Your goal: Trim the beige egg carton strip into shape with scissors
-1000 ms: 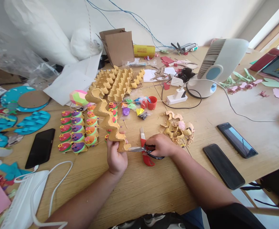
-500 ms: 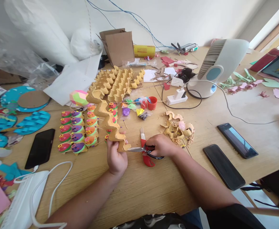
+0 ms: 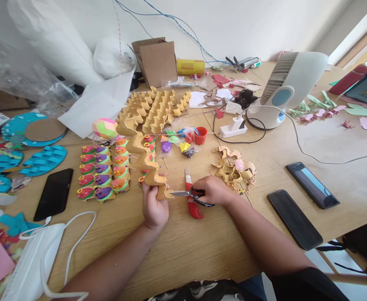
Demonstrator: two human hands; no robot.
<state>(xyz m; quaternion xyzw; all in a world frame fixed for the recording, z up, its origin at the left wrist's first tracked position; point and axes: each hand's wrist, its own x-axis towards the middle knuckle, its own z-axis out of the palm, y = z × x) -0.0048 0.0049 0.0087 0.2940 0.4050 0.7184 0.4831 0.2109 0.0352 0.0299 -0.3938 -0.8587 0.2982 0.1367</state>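
My left hand point(image 3: 155, 205) grips the near end of a long egg-carton strip point(image 3: 148, 164), which rises up and away from me with a wavy edge. Scissors point(image 3: 183, 193) with black handles are in my right hand point(image 3: 213, 190). Their blades point left, with the tips at the strip's near end. Beneath the scissors a red utility knife point(image 3: 189, 196) lies on the table. Behind the strip, a row of painted cups point(image 3: 148, 144) is partly hidden. More painted egg-carton rows point(image 3: 103, 171) with little faces stand to the left of my left hand.
Uncut yellow egg trays point(image 3: 153, 110) lie at the back. Carton scraps point(image 3: 233, 169) are heaped to the right, near two phones point(image 3: 294, 219). A red cup point(image 3: 200, 136), clay bags point(image 3: 170, 142), a power strip point(image 3: 233, 130) and a white fan point(image 3: 291, 83) stand farther back.
The scissor blades look more closed at the strip's near end than before. Both hands and the strip have otherwise barely shifted.
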